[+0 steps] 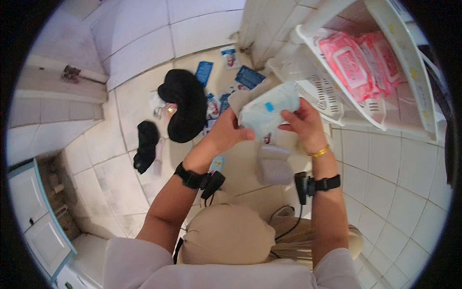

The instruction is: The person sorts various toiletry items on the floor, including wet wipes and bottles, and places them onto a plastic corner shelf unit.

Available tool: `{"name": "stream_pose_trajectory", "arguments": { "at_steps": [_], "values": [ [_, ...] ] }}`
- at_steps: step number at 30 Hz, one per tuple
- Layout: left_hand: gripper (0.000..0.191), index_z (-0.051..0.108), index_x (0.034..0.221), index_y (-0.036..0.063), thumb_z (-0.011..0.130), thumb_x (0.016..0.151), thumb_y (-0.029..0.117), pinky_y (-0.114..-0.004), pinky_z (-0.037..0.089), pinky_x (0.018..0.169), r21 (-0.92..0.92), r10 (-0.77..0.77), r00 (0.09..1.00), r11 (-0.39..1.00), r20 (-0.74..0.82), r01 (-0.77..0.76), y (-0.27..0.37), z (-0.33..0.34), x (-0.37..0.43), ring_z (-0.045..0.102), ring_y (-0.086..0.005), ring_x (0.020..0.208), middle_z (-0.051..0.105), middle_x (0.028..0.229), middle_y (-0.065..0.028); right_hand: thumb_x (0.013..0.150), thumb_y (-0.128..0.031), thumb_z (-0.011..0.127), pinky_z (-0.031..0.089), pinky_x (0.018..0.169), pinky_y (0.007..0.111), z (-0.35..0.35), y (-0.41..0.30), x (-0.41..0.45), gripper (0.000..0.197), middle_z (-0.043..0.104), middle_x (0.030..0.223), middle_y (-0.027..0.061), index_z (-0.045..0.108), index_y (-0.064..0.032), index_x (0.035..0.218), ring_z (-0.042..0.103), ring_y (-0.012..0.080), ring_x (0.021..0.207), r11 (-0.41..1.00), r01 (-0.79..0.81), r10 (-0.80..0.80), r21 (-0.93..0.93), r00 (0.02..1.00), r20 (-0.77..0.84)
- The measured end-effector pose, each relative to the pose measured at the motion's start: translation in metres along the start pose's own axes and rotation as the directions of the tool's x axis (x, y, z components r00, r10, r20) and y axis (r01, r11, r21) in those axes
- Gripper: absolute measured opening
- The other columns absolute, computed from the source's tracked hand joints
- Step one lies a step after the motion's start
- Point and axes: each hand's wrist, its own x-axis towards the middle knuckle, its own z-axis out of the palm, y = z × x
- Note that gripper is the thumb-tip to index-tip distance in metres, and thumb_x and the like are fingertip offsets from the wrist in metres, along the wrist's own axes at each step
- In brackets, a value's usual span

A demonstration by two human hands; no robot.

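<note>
Between both hands is a folded, pale blue-white diaper or pad (267, 108) with a small bright blue tab. My left hand (231, 130) grips its lower left edge, thumb on top. Thumb and fingers of my right hand (301, 124) pinch its right side. A beige-grey folded item (249, 94) shows just behind the pad, by my left fingers; whether I hold it too is unclear. Beyond my left hand, a black curved plush item (187, 104) lies on the floor among blue and white packets (204, 73). Folded grey-white cloth items (274, 169) lie below my hands.
At the right stands a white plastic shelf rack (361, 112) with pink wipe packs (348, 67) on it. A smaller black item (146, 146) and a pale pink one (157, 157) lie on the tiled floor to the left. White cabinet doors (47, 242) with blue edging are at the lower left.
</note>
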Motion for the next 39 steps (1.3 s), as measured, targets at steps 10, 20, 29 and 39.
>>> {"name": "stream_pose_trajectory", "arguments": {
  "at_steps": [10, 20, 29, 39],
  "values": [
    [0.041, 0.059, 0.117, 0.002, 0.075, 0.083, 0.016, -0.027, 0.048, 0.084, 0.338, -0.053, 0.992, 0.937, -0.113, 0.088, 0.012, 0.012, 0.001, 0.06, -0.0115, 0.094, 0.066, 0.106, -0.0045, 0.083, -0.007, 0.072, 0.052, 0.073, 0.025, -0.004, -0.009, -0.011, 0.027, 0.065, 0.093, 0.0026, 0.061, 0.0001, 0.106, 0.06, 0.0091, 0.082, 0.947, 0.27, -0.262, -0.174, 0.963, 0.068],
    [0.031, 0.064, 0.106, 0.0014, 0.076, 0.081, 0.017, -0.024, 0.048, 0.074, 0.436, 0.068, 0.997, 0.898, -0.024, -0.051, 0.024, 0.02, 0.005, 0.06, -0.0103, 0.085, 0.067, 0.096, -0.0036, 0.085, -0.009, 0.071, 0.052, 0.067, 0.024, -0.03, -0.043, -0.02, 0.019, 0.063, 0.084, 0.0014, 0.062, -0.0017, 0.1, 0.059, 0.0081, 0.078, 0.906, 0.358, -0.408, -0.226, 0.88, -0.243],
    [0.028, 0.065, 0.105, 0.002, 0.075, 0.082, 0.015, -0.025, 0.048, 0.073, 0.452, 0.01, 0.999, 0.892, -0.043, 0.011, 0.014, 0.009, -0.009, 0.06, -0.0106, 0.085, 0.067, 0.096, -0.0034, 0.088, -0.01, 0.067, 0.046, 0.071, 0.021, -0.08, -0.091, -0.009, 0.017, 0.064, 0.091, 0.0003, 0.062, -0.0025, 0.103, 0.057, 0.0067, 0.08, 0.741, 0.572, -0.662, -0.352, 0.537, -0.522],
    [0.023, 0.065, 0.1, 0.0036, 0.074, 0.083, 0.017, -0.025, 0.047, 0.067, 0.431, 0.052, 0.997, 0.902, -0.053, -0.024, 0.015, 0.013, -0.008, 0.059, -0.0105, 0.075, 0.067, 0.085, -0.0024, 0.084, -0.016, 0.07, 0.046, 0.067, 0.025, -0.101, -0.096, 0.024, 0.025, 0.066, 0.083, 0.0081, 0.065, 0.0022, 0.1, 0.056, 0.0104, 0.069, 0.579, 0.298, -0.774, -0.759, 0.492, -0.397]
  ]
}}
